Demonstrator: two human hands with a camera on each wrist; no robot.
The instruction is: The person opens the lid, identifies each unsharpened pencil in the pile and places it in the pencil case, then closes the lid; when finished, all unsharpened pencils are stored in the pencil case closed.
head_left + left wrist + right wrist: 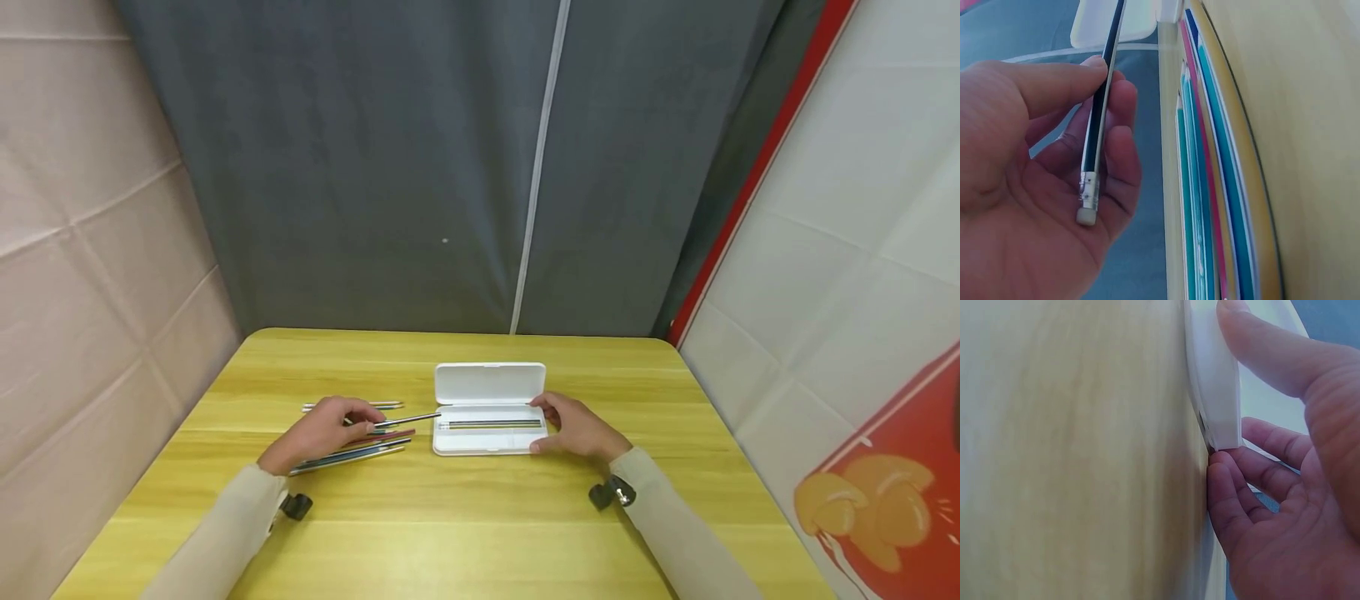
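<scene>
A white pencil case (489, 408) lies open on the yellow wooden table (450, 517), its lid raised at the back, with pencils lying in its tray. My left hand (324, 431) pinches a dark pencil (408, 419) with a white eraser end (1087, 215) between thumb and fingers, its tip pointing at the case's left edge. My right hand (573, 427) holds the case's right end (1215, 394), thumb on one side and fingers curled against its corner. Several coloured pencils (352, 454) lie on the table beneath the left hand, seen as teal, pink and blue pencils (1210, 206) in the left wrist view.
More pencils (352, 406) lie behind the left hand. A grey curtain (450, 167) hangs behind the table. A beige padded wall (82, 250) stands at the left, and a white and red panel (862, 292) at the right.
</scene>
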